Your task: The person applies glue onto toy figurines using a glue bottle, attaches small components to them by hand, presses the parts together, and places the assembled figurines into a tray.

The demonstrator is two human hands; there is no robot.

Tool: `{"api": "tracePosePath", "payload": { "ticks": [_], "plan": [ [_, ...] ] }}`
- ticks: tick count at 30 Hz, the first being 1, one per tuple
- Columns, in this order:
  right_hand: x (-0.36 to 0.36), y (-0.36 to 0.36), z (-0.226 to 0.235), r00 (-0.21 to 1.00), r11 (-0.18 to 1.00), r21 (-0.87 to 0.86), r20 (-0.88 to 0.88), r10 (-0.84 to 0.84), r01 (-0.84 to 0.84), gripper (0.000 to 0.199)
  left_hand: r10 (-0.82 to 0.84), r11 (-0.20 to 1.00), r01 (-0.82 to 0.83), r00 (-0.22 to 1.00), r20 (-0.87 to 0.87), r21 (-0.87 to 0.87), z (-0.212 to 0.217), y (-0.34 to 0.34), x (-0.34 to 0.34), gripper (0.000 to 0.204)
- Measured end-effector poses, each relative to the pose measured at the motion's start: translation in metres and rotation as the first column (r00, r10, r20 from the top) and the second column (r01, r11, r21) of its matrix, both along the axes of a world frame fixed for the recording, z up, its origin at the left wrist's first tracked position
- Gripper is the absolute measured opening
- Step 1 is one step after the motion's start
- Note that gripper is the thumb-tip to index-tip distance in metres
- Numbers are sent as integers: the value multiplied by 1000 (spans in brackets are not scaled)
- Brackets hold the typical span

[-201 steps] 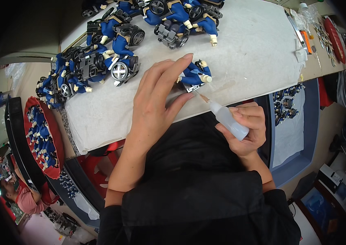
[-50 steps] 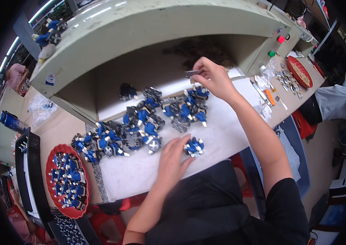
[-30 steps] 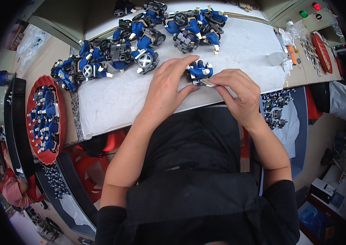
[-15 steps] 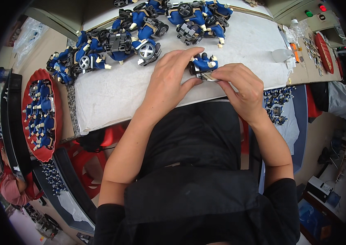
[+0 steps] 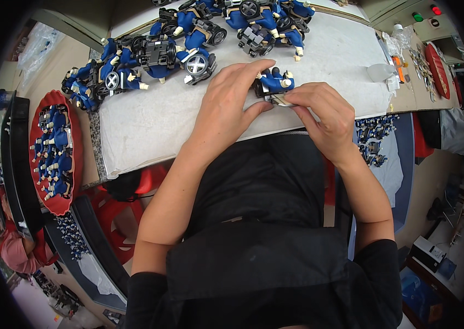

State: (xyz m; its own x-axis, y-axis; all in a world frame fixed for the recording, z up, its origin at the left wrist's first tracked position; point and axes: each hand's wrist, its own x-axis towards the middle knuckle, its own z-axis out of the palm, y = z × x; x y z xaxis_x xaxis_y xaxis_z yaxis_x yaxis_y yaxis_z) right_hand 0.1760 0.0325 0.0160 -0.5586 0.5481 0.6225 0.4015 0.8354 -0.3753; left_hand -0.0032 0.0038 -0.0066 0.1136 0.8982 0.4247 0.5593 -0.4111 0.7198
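At the near edge of the white-covered table, my left hand [image 5: 225,107] grips a small blue toy figure [image 5: 277,81] seated in a black wheelchair. Its fingers reach round the far left side, with the thumb at the near side. My right hand [image 5: 328,114] pinches a small flat pale piece [image 5: 282,101] against the near side of the wheelchair. What exactly this piece is cannot be made out. Fingers partly cover the wheelchair. Beyond my left hand lies a heap of similar wheelchair figures [image 5: 158,54], some showing grey spoked wheels.
A red scalloped tray [image 5: 35,156] of figures stands left. Blue bins [image 5: 404,181] with small figures flank my lap. A clear cup [image 5: 380,72], an orange tool [image 5: 397,68] and loose parts [image 5: 421,70] lie right. Another person's arm [image 5: 21,253] shows far left.
The flat pale piece has tilted slightly at the wheelchair's near side. Both hands stay nearly in place, still on the same figure and piece.
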Motion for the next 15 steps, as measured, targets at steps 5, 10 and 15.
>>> {"api": "tracePosePath", "payload": {
  "ticks": [5, 10, 15],
  "plan": [
    [0, 0, 1, 1000, 1000, -9, 2, 1, -1, 18, 3, 1000, -2, 999, -47, 5, -2, 0, -1, 62],
    [0, 0, 1, 1000, 1000, -11, 8, 3, -3, 18, 2, 1000, -2, 999, -47, -12, -1, 0, -2, 62],
    [-1, 1, 1, 1000, 1000, 3, 13, 8, -8, 18, 3, 1000, -3, 999, -46, -10, -3, 0, -2, 63]
  ]
}}
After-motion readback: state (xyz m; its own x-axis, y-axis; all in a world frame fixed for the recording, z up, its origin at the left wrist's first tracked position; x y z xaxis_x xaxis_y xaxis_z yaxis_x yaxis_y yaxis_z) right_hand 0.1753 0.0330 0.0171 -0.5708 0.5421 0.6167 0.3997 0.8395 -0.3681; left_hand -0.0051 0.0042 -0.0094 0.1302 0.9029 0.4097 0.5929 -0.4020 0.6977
